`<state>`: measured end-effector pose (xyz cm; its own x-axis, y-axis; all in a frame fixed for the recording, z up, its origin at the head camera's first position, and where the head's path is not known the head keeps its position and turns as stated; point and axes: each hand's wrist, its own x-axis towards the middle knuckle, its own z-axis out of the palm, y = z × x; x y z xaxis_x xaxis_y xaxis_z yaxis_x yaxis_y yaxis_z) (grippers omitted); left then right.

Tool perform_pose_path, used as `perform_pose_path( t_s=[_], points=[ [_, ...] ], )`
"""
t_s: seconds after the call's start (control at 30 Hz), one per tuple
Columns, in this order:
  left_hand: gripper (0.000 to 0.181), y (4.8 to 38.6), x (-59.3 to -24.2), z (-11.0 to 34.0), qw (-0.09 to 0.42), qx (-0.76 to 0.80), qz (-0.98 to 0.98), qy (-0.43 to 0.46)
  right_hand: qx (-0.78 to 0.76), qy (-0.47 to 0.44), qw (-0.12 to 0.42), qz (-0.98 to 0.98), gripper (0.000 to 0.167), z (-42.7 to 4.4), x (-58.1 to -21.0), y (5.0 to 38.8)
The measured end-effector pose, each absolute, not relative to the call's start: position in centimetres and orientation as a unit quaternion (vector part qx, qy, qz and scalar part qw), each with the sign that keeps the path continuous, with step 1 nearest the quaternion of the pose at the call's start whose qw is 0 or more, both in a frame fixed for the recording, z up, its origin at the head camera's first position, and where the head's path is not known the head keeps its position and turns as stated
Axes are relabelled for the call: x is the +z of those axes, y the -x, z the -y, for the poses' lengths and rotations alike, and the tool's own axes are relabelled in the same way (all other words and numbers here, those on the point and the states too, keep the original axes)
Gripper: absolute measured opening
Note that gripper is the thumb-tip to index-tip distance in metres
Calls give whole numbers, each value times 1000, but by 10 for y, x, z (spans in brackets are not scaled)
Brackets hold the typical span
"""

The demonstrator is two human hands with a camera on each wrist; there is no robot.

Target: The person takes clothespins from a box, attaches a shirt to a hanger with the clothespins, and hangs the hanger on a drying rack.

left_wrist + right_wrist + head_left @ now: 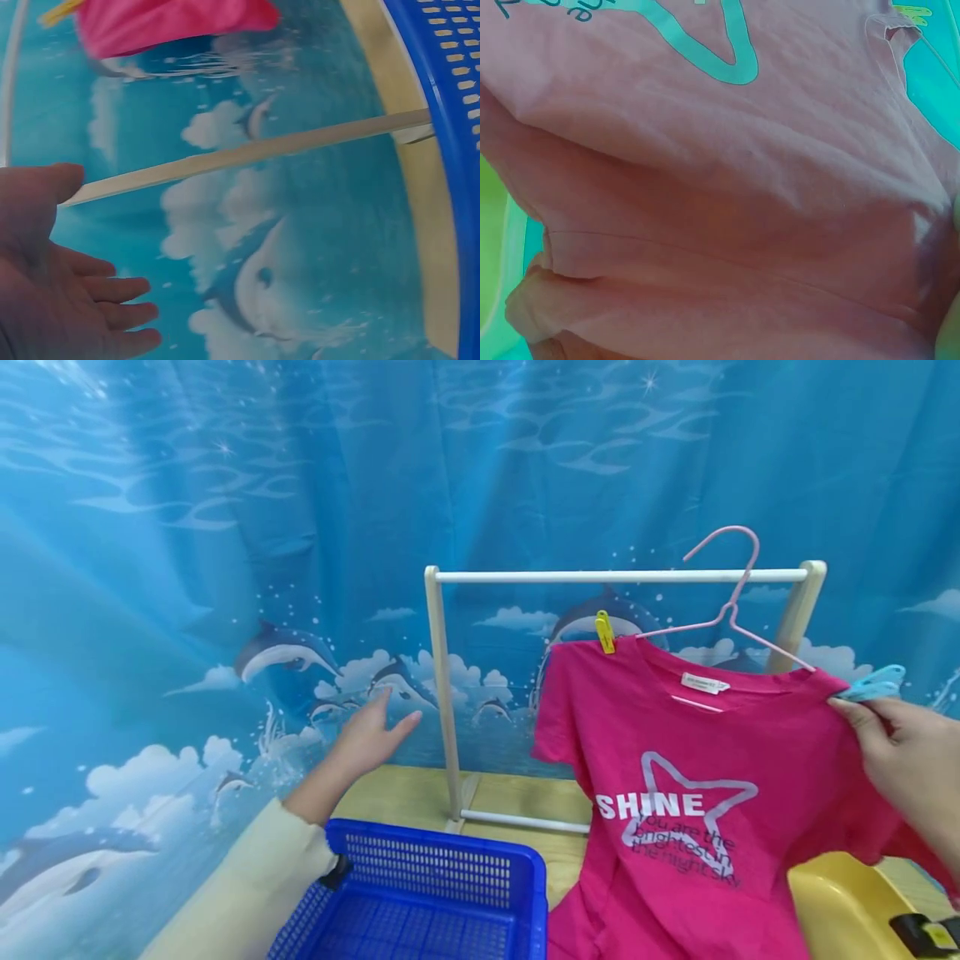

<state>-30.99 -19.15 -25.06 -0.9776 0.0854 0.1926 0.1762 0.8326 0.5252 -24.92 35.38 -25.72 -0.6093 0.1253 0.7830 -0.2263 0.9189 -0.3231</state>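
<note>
A bright pink T-shirt [675,760] with a star print hangs on a pink hanger [723,614]. A yellow clothespin [604,632] clips its left shoulder. At the other shoulder, my right hand [911,768] pinches the fabric beside a light blue clothespin [873,683]. The hanger's hook is level with the rack's white rail [555,577]; whether it bears on the rail I cannot tell. My left hand [372,735], fingers extended and holding nothing, is left of the rack's wooden post [442,693]. In the right wrist view, the shirt [727,187] fills most of the picture.
A blue perforated basket [442,839] stands in front of the rack, at lower left. Partly behind the shirt, a yellow container [847,893] sits at lower right. The light wooden tabletop [397,793] lies beneath, and a dolphin-printed blue curtain [300,527] covers the back.
</note>
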Motion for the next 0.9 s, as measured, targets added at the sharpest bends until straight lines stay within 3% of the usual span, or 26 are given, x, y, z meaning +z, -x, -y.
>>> perform_pose_path(
  t_s=[0.33, 0.6, 0.9],
  points=[
    [70, 353, -290, 162, 115, -225, 967, 40, 156, 6, 444, 882, 26, -343, -263, 256],
    [47, 368, -320, 137, 131, -165, 977, 34, 177, 25, 404, 897, 28, -349, -268, 253],
    [49, 381, -329, 136, 141, -217, 966, 2, 163, 6, 427, 890, 27, -340, -266, 261]
  ],
)
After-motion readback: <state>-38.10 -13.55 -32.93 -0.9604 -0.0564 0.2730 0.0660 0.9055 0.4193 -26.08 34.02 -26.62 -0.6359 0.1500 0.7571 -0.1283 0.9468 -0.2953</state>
